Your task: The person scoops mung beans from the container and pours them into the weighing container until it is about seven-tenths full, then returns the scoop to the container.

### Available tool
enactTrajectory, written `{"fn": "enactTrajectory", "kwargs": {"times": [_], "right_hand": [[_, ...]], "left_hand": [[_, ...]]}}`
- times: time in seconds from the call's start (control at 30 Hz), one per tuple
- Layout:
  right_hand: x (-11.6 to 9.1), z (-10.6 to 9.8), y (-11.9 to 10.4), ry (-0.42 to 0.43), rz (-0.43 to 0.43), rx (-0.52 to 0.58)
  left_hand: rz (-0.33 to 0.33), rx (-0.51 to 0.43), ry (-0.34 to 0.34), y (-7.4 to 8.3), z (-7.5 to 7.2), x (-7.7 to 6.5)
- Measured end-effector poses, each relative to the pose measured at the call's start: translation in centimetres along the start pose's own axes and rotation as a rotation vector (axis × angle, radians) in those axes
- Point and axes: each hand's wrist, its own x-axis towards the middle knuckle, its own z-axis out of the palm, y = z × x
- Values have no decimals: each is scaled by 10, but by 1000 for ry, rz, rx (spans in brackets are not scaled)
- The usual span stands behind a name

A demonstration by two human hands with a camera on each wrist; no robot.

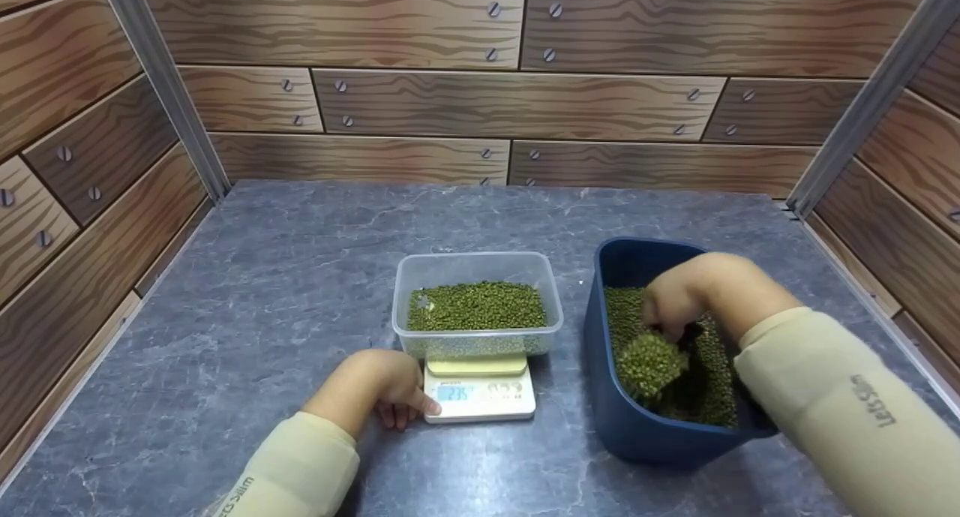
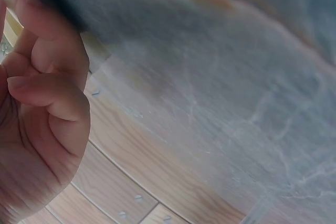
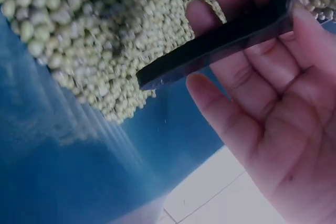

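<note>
In the head view my right hand is inside a deep blue bin of green mung beans. It grips a scoop by its black handle, and the scoop's bowl is heaped with beans. My left hand rests on the table at the left front of a white kitchen scale, its thumb touching the corner beside the lit display. In the left wrist view the fingers are loosely bent. A clear plastic container, partly filled with mung beans, stands on the scale.
The grey marbled table is bounded by wood-patterned panels at the back and both sides. Metal posts stand at the back corners. The bin's tall walls surround my right hand.
</note>
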Motion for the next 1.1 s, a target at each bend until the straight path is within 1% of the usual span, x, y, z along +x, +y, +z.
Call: {"fn": "enactTrajectory", "kwargs": {"times": [0.1,0.23,0.37,0.5,0.67,0.93,1.1], "right_hand": [[-7,-4,5,-7,10,65],[-15,-9,10,-6,13,109],[-23,-14,13,15,27,116],[-32,-20,14,37,64,127],[-40,-25,16,39,80,183],[-49,-27,27,34,103,387],[-51,-25,39,77,156,561]], "left_hand": [[1,0,-1,1,0,0],[9,-15,4,0,0,-1],[10,-27,8,-1,1,-1],[11,-37,9,-1,1,-1],[13,-33,20,0,2,-1],[17,-10,19,-2,2,-1],[17,-8,12,-2,1,0]]}}
